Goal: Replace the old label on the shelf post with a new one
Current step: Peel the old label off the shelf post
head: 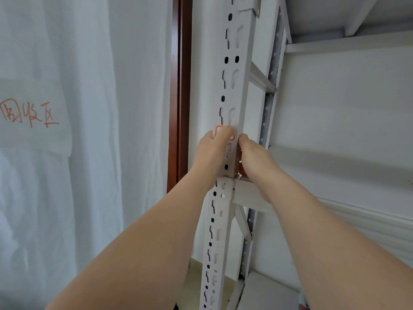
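A white slotted metal shelf post (232,70) runs up the middle of the view. A small white label with a red border (218,130) is stuck on its front face, mostly hidden. My left hand (212,151) lies on the post's left side with the thumb pressing flat over the label. My right hand (257,162) wraps the post's right edge just below and beside the label, fingertips touching the post. I cannot tell whether the right hand holds anything.
A white cloth (89,130) hangs to the left, with a paper sheet bearing red handwriting (29,115). A dark red door frame (182,97) stands behind the post. White shelf boards and braces (335,43) extend right.
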